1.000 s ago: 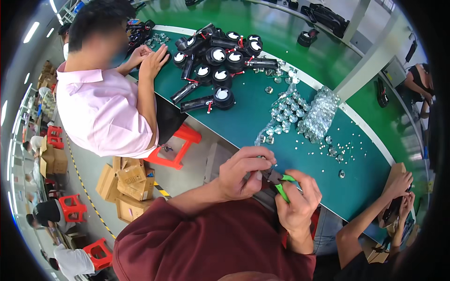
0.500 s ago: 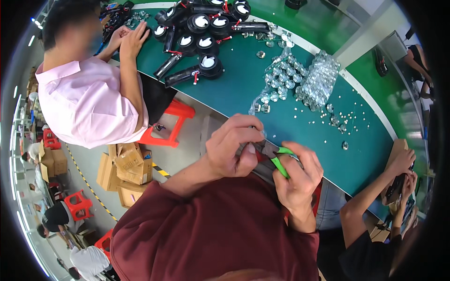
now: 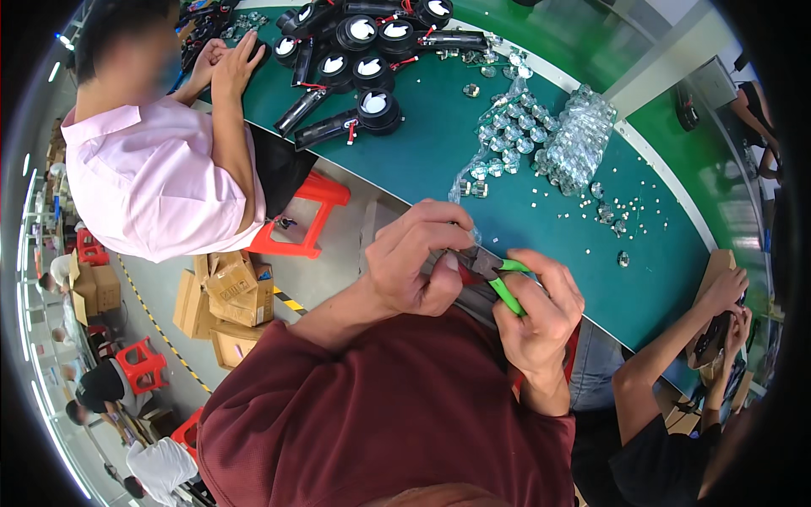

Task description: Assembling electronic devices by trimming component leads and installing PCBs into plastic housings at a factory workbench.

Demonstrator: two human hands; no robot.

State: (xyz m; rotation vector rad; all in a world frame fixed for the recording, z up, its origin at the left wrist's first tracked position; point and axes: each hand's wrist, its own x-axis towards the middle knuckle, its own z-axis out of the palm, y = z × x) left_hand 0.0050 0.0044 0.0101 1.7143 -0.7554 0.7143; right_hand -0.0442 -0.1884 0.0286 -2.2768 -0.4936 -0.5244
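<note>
My right hand (image 3: 541,317) is closed around green-handled cutting pliers (image 3: 500,280), whose metal jaws point left toward my left hand. My left hand (image 3: 418,258) pinches a small part at the pliers' tip; the part is mostly hidden by my fingers. Both hands are held close to my chest, just in front of the near edge of the green-topped table (image 3: 473,198). On the table beyond lie several small clear plastic parts (image 3: 503,152) and a clear bag of them (image 3: 579,139).
Several black round parts with white centres (image 3: 359,55) lie at the table's far left. A person in a pink shirt (image 3: 152,182) sits left on a red stool (image 3: 308,215). Another person's hands (image 3: 718,313) work at the right. Cardboard boxes (image 3: 224,296) stand on the floor.
The view has tilted down and my hands now sit lower and nearer the centre. The grip on the pliers and the part is unchanged.
</note>
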